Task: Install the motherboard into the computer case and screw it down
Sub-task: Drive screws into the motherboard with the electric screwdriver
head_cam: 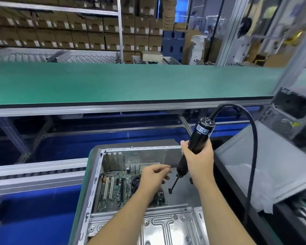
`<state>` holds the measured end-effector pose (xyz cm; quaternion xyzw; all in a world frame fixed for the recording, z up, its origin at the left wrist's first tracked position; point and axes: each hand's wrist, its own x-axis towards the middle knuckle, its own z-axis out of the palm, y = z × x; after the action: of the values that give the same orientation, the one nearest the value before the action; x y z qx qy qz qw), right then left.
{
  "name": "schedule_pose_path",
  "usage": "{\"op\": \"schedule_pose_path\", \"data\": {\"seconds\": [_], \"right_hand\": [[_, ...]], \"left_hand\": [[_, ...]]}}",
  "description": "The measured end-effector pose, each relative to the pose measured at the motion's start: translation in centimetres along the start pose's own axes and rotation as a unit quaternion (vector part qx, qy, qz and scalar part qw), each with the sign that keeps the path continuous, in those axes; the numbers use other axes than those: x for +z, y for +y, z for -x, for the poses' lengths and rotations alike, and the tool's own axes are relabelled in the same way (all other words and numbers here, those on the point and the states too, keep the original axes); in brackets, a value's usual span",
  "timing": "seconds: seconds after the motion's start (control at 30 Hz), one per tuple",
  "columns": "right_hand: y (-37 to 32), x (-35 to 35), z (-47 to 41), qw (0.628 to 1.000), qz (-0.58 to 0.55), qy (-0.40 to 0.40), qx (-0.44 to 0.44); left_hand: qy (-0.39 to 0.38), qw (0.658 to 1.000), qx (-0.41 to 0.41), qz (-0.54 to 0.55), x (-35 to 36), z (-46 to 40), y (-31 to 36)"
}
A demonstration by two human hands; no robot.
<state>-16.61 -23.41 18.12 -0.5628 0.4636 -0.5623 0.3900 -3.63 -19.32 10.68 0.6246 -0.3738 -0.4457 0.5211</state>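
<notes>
While the open computer case [140, 200] lies on its side at the near middle of the scene, the green motherboard [117, 190] sits flat inside it, toward the case's left half, with white slots near its left edge. To the right of the board the bare grey floor of the case shows. Reaching in from the near edge, the left hand [155, 175] hovers over the right part of the board with its thumb and forefinger pressed together as if pinching something small; what lies between them is too small to tell. Just to its right, the right hand [197, 160] is wrapped tightly around a black electric screwdriver [197, 138], which leans with its top to the far right and its thin bit [174, 183] pointing down and left at the case floor beside the board. A thick black cable [253, 156] arcs from the tool's top and drops to the right. Beyond the case runs a long green conveyor belt [131, 82], with stacked cardboard boxes [60, 32] on shelves farther off. Another computer case [293, 117] stands at the far right.
</notes>
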Motion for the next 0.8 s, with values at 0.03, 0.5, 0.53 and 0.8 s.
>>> {"op": "schedule_pose_path", "data": {"seconds": [0.03, 0.5, 0.53, 0.8], "right_hand": [[0.2, -0.1, -0.1, 1.000, 0.002, -0.001, 0.001], [4.1, 0.2, -4.3, 0.998, -0.045, -0.014, 0.042], [4.4, 0.2, -4.5, 0.998, -0.047, -0.014, 0.046], [5.9, 0.4, -5.1, 0.998, -0.041, -0.006, 0.054]], "left_hand": [[0.007, 1.000, -0.005, -0.026, 0.0, -0.2, -0.2], [0.105, 0.978, -0.096, -0.154, -0.3, -4.9, -0.8], [0.114, 0.975, -0.086, -0.170, -0.2, -5.2, -0.7], [-0.044, 0.876, 0.052, -0.478, 2.3, -6.8, -1.4]]}}
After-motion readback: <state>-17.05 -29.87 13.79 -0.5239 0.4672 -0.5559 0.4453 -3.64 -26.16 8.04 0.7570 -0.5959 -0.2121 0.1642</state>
